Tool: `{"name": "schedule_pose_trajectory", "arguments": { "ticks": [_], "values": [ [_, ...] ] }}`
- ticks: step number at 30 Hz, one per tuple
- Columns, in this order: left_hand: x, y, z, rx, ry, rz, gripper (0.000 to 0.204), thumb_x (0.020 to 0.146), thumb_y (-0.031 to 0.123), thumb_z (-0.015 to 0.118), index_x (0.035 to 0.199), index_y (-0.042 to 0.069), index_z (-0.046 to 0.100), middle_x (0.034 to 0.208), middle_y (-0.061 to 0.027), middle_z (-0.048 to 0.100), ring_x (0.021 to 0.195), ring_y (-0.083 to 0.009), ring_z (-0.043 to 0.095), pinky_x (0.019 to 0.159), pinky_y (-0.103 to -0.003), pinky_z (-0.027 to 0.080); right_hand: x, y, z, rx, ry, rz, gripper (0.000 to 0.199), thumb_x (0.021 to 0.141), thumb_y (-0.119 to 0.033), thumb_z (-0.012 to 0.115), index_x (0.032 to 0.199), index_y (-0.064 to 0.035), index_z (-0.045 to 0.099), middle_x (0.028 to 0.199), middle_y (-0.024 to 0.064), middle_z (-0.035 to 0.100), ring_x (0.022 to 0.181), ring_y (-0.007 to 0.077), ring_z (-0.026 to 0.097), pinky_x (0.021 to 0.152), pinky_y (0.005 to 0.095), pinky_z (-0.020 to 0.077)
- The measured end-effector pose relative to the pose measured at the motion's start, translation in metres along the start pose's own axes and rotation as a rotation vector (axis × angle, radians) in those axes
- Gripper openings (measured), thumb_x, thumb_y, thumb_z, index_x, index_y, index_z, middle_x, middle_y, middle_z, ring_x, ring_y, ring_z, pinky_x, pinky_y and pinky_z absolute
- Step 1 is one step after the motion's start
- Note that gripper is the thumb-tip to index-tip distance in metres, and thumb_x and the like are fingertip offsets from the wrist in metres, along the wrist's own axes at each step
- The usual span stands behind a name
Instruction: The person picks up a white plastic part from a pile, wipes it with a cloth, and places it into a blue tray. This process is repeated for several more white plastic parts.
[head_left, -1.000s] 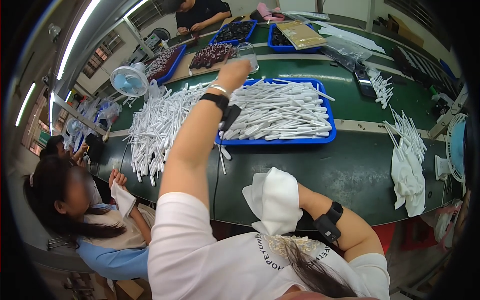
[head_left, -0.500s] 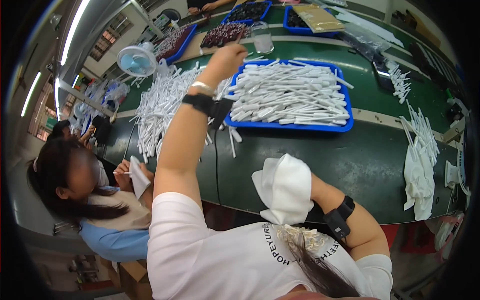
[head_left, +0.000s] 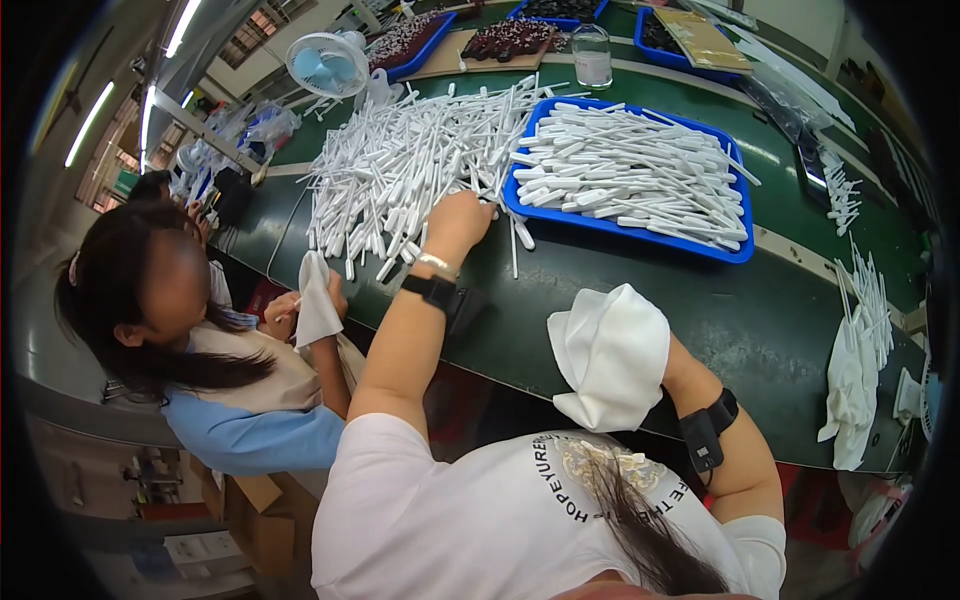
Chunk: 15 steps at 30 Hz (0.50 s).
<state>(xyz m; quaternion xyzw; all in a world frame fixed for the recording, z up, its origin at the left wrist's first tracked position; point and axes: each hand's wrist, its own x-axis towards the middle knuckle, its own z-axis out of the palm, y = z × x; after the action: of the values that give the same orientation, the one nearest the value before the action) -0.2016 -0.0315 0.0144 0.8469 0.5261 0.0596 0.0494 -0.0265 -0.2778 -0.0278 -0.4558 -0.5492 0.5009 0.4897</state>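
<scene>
My left hand (head_left: 460, 222) reaches to the near edge of a loose pile of white plastic sticks (head_left: 400, 170) with thicker rounded ends. Its fingers look curled closed; whatever they hold is hidden behind the hand. White cloth (head_left: 612, 350) is bunched in front of me, with my right hand wrapped inside it and its fingers covered. Right of the pile, a blue tray (head_left: 690, 250) is heaped with the same kind of sticks (head_left: 630, 175), lying mostly sideways.
On my left a co-worker (head_left: 250, 390) handles another white cloth (head_left: 318, 300). A small fan (head_left: 328, 65) and a clear jar (head_left: 592, 60) stand at the back. More sticks (head_left: 868, 290) lie over a cloth (head_left: 850, 400) at the right.
My left hand has come back from near the jar, beyond the tray, to the near edge of the pile. My right hand stays in the cloth. The view has shifted.
</scene>
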Motion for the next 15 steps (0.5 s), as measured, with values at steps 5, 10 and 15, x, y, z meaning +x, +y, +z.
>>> {"name": "schedule_pose_trajectory", "arguments": {
  "ticks": [5, 10, 15],
  "values": [
    [0.009, 0.002, -0.002, 0.061, 0.057, -0.177, 0.031, 0.073, 0.031, 0.056, 0.076, 0.001, 0.064, 0.080, -0.0176, 0.062, 0.080, -0.0300, 0.060, 0.068, -0.039, 0.047, 0.003, -0.006, 0.001, -0.041, 0.012, 0.005, 0.035, 0.067, -0.013, 0.070, 0.098, -0.0065, 0.055, 0.095, 0.0025, 0.055, 0.085, 0.0112, 0.050, 0.076, 0.0258, 0.0432],
    [0.007, -0.005, -0.015, -0.003, -0.188, -0.197, 0.026, 0.071, 0.025, 0.056, 0.072, 0.001, 0.064, 0.075, -0.0162, 0.063, 0.075, -0.0304, 0.061, 0.068, -0.038, 0.048, 0.001, -0.009, 0.003, -0.091, 0.019, -0.025, 0.034, 0.068, -0.013, 0.070, 0.098, -0.0064, 0.055, 0.095, 0.0024, 0.055, 0.085, 0.0108, 0.050, 0.077, 0.0258, 0.0434],
    [-0.028, -0.028, -0.011, 0.004, -0.222, -0.183, 0.025, 0.068, 0.023, 0.055, 0.070, -0.001, 0.063, 0.065, -0.0148, 0.062, 0.063, -0.0280, 0.062, 0.062, -0.037, 0.048, 0.000, -0.003, 0.003, 0.013, 0.000, -0.034, 0.034, 0.067, -0.013, 0.069, 0.098, -0.0064, 0.055, 0.093, 0.0032, 0.055, 0.084, 0.0132, 0.051, 0.077, 0.0271, 0.0428]
  ]
}}
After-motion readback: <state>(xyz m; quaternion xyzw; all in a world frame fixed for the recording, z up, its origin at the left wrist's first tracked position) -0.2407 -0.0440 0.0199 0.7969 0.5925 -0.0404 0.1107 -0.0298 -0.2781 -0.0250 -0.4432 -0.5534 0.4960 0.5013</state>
